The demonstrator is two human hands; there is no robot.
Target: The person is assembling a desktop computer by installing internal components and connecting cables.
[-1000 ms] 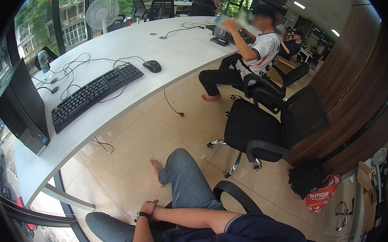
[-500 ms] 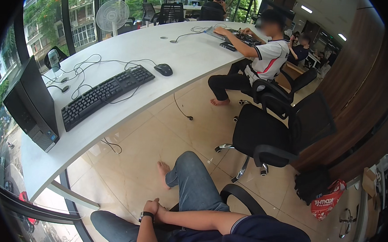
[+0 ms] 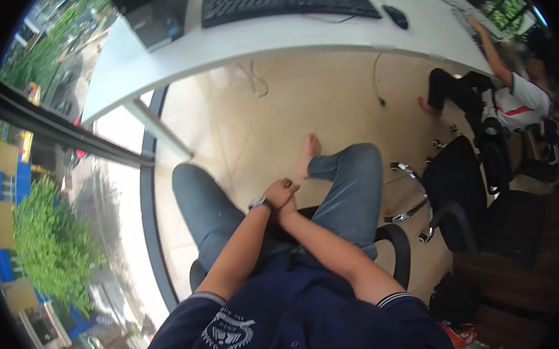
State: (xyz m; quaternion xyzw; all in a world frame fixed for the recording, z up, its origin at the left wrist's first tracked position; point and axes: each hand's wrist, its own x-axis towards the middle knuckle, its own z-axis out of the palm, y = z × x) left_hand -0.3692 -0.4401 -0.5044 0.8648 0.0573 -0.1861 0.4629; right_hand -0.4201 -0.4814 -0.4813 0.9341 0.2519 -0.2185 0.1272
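My two hands rest together above my lap, between my knees in blue jeans. My left hand (image 3: pixel 279 191), with a dark-strapped wristwatch (image 3: pixel 262 204) on its wrist, is closed over my right hand (image 3: pixel 286 207). The right hand's fingers are mostly hidden behind the left, so how they are bent is not visible. No tool or other object shows in either hand. The nearest things are my own legs and the chair armrest (image 3: pixel 396 247) on my right.
A white desk (image 3: pixel 236 55) ahead bears a black keyboard (image 3: pixel 291 5), a mouse (image 3: pixel 395 16) and a computer tower (image 3: pixel 150 10). Cables hang below it. At right stands a black office chair (image 3: pixel 455 183); beyond, a person in a white shirt (image 3: pixel 521 100) works. Windows line the left.
My view has tipped down and turned left, so the desk sits higher in the picture and more of my body shows. My hands stay clasped together.
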